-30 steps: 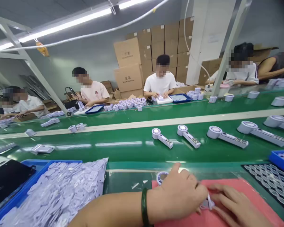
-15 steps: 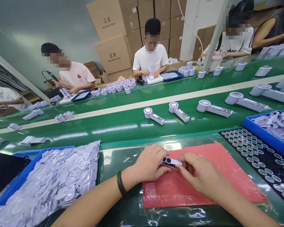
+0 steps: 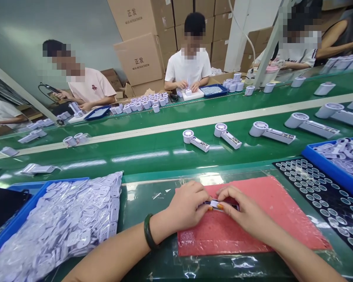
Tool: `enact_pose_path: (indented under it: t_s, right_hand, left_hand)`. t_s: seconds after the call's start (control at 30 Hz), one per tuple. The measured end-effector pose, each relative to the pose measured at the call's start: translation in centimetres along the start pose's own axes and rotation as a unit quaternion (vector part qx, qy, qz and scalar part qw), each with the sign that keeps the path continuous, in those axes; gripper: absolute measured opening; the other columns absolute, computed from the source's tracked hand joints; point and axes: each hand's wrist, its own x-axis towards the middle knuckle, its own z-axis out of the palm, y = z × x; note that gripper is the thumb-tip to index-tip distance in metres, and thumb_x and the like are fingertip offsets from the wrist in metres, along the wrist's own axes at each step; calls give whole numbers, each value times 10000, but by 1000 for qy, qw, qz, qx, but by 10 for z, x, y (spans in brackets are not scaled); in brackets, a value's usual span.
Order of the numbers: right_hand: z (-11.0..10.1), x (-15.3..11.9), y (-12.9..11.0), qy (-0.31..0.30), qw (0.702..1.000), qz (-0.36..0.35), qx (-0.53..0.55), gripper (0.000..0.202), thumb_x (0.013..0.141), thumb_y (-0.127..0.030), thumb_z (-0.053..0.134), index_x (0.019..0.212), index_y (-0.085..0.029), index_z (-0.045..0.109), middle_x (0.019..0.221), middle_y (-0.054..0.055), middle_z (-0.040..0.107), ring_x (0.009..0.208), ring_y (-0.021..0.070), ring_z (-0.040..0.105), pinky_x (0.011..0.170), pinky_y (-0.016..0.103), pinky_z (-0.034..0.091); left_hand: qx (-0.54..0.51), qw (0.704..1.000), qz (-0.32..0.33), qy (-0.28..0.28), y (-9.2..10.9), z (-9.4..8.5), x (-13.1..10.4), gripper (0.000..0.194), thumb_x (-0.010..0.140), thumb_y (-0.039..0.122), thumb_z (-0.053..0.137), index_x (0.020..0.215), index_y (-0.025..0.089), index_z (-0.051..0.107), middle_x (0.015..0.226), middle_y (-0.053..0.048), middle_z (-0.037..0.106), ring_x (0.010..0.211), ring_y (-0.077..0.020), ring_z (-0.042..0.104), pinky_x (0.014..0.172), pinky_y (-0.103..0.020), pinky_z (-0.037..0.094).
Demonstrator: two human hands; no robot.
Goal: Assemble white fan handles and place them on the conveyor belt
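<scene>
Both hands meet over a red mat (image 3: 223, 239). Between them lies a small white-and-black plastic part (image 3: 214, 204), long and narrow, mostly covered by the fingers. My left hand (image 3: 190, 201), with a dark green bangle on its wrist, is closed on the part's left end. My right hand (image 3: 247, 209) pinches it from the right, the thumb in front and the forefinger bent over the top. A dark stretch of the part shows under the right fingers.
Left, a plastic bag (image 3: 73, 219) of white parts rests in a blue tray (image 3: 14, 227). At right are a black sheet of round stickers (image 3: 326, 199) and a blue bin (image 3: 335, 172). Handheld fans (image 3: 228, 135) lie on the green belt (image 3: 153, 152); co-workers (image 3: 190, 64) sit beyond.
My right fingers have moved left along the part, and its dark round spot is now covered. The nearer fans appear slightly farther right, while the view has shifted a little.
</scene>
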Motion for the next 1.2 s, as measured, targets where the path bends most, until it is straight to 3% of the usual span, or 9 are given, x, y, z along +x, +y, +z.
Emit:
enact_pose_path:
  t_s: [0.17, 0.4, 0.63, 0.83, 1.03, 1.2]
  right_hand:
    - [2, -12, 1, -29, 998, -4, -53, 316, 985, -380, 476, 1252, -232, 560, 1226, 52, 552, 1130, 278, 500, 947, 427, 418]
    - [10, -13, -5, -11, 994, -53, -90, 248, 1011, -293, 399, 1166, -243, 587, 1125, 45, 574, 1056, 282, 520, 883, 443, 425]
    - [11, -25, -4, -5, 991, -73, -114, 294, 1018, -297, 412, 1290, -254, 516, 1209, 48, 546, 1127, 287, 476, 947, 494, 386]
    - [14, -27, -9, 0, 990, -71, -121, 268, 1002, -258, 425, 1261, -277, 489, 1204, 26, 537, 1123, 271, 469, 957, 497, 362]
    - [14, -23, -14, -11, 992, -63, -107, 159, 975, -231, 412, 1105, -241, 503, 1101, 42, 552, 1018, 283, 503, 852, 464, 401]
    - [13, -23, -9, -20, 994, -51, -91, 168, 1000, -281, 446, 1148, -250, 520, 1151, 45, 552, 1060, 295, 503, 892, 466, 418]
  left_hand:
    - [21, 1000, -3, -5, 15, 0, -15, 294, 816, 113, 789, 1067, 145, 639, 1108, -78, 594, 1078, -273, 520, 990, -435, 404]
    - [34, 997, -70, 27, 28, 14, -18, 270, 780, 21, 759, 986, 158, 654, 1007, -44, 616, 987, -245, 541, 904, -401, 444]
    - [1, 996, -89, 17, 35, 7, -23, 400, 798, 28, 752, 1146, 167, 614, 1172, -61, 611, 1165, -269, 504, 1143, -475, 328]
    - [-23, 990, -129, 45, 41, 12, -28, 450, 814, 22, 679, 1216, 200, 583, 1168, -45, 617, 1213, -274, 473, 1123, -483, 346]
    - [-60, 986, -128, 91, 44, 18, -27, 371, 866, 42, 605, 1168, 258, 623, 1081, 1, 647, 1079, -238, 529, 1082, -465, 367]
    - [-66, 992, -102, 38, 41, 11, -24, 393, 898, 70, 607, 1245, 252, 572, 1157, -10, 618, 1070, -212, 536, 1141, -453, 321]
